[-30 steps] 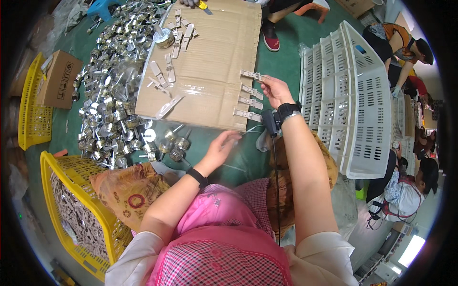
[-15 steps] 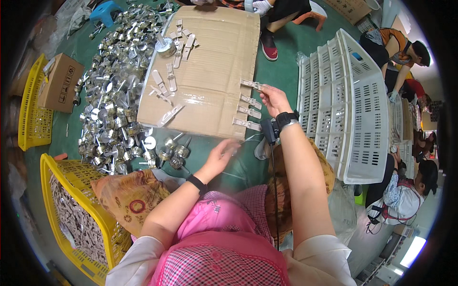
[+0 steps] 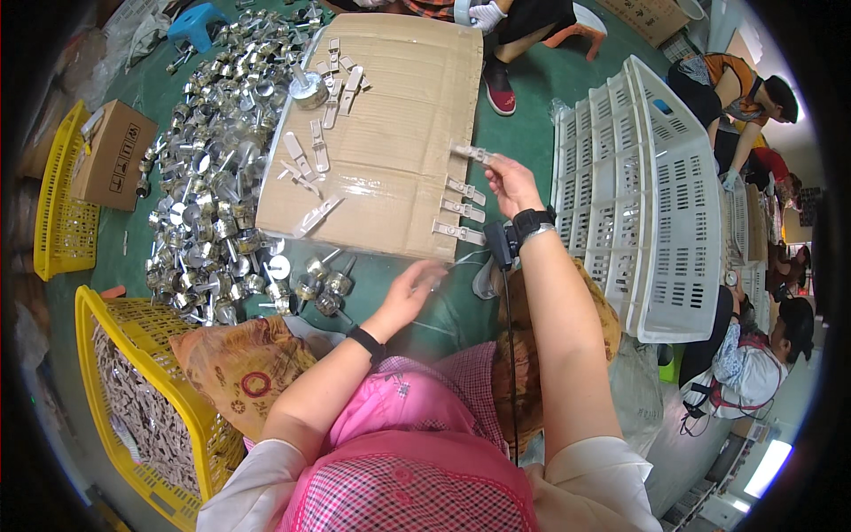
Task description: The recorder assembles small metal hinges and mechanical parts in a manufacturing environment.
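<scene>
My right hand (image 3: 512, 186) is closed in a pinch on one end of a beige plastic clip-like piece (image 3: 472, 154), over the right edge of a cardboard sheet (image 3: 390, 133). Three similar pieces (image 3: 463, 211) lie in a row along that edge, nearer to me, their ends sticking out past it. My left hand (image 3: 410, 295) is off the sheet's near edge, its fingers bent and blurred, so I cannot tell what it holds. More beige pieces (image 3: 299, 158) lie scattered on the sheet's left half, with a round metal part with a stem (image 3: 308, 89) among them.
A large heap of metal stemmed parts (image 3: 213, 177) covers the green floor at left. A yellow crate of beige pieces (image 3: 146, 399) stands near left, stacked white crates (image 3: 638, 195) at right. Across the sheet, another person's gloved hand (image 3: 487, 15) and red shoe (image 3: 501, 91) show.
The piece in my right hand has turned a little, its far end now raised and angled over the sheet's edge. My left hand stays in about the same place.
</scene>
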`<action>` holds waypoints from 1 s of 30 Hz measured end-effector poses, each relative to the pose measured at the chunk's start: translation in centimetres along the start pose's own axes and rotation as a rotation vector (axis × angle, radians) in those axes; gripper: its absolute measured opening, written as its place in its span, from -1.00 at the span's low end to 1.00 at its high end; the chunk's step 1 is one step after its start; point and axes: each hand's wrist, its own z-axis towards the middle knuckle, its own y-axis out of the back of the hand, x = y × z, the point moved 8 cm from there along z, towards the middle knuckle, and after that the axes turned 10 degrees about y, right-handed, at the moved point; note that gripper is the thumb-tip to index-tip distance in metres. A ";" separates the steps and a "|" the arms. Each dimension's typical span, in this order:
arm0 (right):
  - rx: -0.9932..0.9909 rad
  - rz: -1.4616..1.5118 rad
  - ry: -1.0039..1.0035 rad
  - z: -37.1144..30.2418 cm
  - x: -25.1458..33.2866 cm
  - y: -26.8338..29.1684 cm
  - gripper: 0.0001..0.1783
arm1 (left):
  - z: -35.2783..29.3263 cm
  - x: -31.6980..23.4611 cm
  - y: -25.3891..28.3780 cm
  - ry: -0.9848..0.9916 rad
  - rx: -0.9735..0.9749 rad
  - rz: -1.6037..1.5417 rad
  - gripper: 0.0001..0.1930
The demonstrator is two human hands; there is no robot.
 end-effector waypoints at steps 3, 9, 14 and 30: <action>-0.251 -0.124 0.426 1.7 4.0 3.3 -0.81 | 0.2 -0.3 -0.3 -0.006 0.012 0.014 -0.72; -0.356 -0.239 0.544 1.9 7.0 -0.3 -0.77 | 0.2 -0.3 -0.1 -0.011 0.012 0.013 -0.70; 0.007 -0.044 0.200 4.2 2.9 -4.4 -0.58 | -0.1 -0.2 -0.5 0.005 0.006 0.021 -0.70; -0.047 -0.359 0.312 1.0 8.8 -2.2 -0.70 | 0.0 0.1 0.2 -0.027 -0.007 0.052 -0.71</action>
